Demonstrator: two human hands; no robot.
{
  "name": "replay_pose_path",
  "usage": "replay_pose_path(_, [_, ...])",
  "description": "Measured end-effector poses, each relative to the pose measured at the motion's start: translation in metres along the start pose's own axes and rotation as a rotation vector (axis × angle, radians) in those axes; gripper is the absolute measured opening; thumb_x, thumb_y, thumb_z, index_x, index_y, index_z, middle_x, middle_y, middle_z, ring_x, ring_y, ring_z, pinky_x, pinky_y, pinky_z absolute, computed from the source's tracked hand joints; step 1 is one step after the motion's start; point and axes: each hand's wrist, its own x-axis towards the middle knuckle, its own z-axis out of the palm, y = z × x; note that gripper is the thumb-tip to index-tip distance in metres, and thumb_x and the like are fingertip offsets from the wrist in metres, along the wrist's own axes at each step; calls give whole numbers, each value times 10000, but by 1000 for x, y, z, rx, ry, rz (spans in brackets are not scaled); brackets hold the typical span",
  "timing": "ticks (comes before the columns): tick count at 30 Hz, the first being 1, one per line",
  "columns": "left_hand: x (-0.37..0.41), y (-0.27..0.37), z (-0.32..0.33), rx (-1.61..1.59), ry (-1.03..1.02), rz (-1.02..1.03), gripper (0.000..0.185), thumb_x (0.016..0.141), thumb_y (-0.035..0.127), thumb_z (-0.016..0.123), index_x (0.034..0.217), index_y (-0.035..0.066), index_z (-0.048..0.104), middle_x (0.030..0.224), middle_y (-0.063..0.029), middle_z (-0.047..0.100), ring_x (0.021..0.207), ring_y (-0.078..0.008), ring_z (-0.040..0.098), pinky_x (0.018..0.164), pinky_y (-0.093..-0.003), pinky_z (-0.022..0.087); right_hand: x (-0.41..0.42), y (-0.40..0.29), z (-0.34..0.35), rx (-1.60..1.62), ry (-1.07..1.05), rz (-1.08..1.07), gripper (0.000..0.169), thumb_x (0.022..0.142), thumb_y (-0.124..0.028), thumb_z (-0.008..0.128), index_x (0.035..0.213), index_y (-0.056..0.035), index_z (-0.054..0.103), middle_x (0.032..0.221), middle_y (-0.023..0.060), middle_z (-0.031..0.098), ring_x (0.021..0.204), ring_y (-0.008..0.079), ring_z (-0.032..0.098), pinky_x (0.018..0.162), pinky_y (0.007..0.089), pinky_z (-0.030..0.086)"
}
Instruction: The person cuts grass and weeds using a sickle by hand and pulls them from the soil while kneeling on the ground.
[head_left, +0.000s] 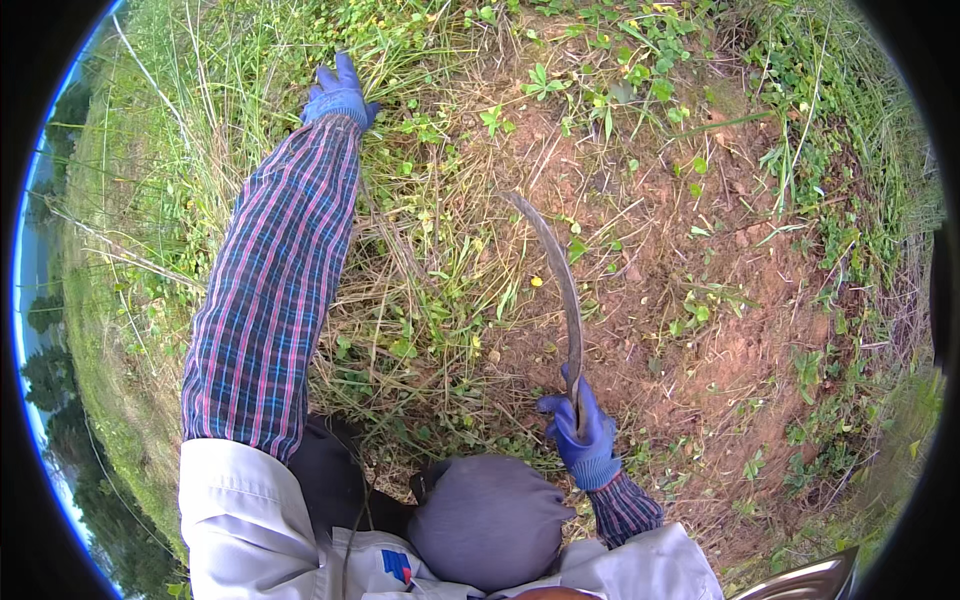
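My right hand (585, 431), in a blue-purple work glove, is closed around the base of a sickle (559, 262). The sickle's long curved blade points away from me and bends left at its tip, over reddish soil and cut stems. My left hand (339, 94), gloved alike, is stretched far forward at the upper left among green grass (397, 60). Its fingers look spread, with the thumb out to the right, and I see nothing held in it; the palm side is hidden.
Bare reddish soil (750, 345) with scattered weeds lies to the right. Dry cut grass (405, 262) covers the middle. Taller stalks (195, 82) stand at the left, beyond my checked sleeve (277, 285). My bent knee (491, 517) is close below. A shiny curved object (802, 577) shows at the lower right.
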Motion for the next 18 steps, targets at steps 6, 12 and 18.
replay_pose_path(6, [12,-11,54,-164,-404,74,396,886,261,525,1200,46,635,1235,-200,622,1139,-362,607,969,-460,478,122,-53,12,66,143,-176,430,1024,-226,446,1422,-66,414,978,107,689,675,132,686,574,272,571])
replay_pose_path(12, [6,-34,37,-82,-389,224,316,886,165,519,1141,30,649,1172,-200,650,1086,-346,634,922,-462,505,289,-196,30,-361,-61,-103,367,1004,-274,410,1331,-113,449,765,166,670,720,306,693,620,438,562])
replay_pose_path(18, [-9,-19,0,-110,-413,382,298,871,148,546,1123,24,645,1119,-201,669,1035,-347,656,887,-449,525,333,-154,42,-892,-34,-55,330,1005,-287,416,1275,-103,459,788,197,665,710,346,679,636,448,562])
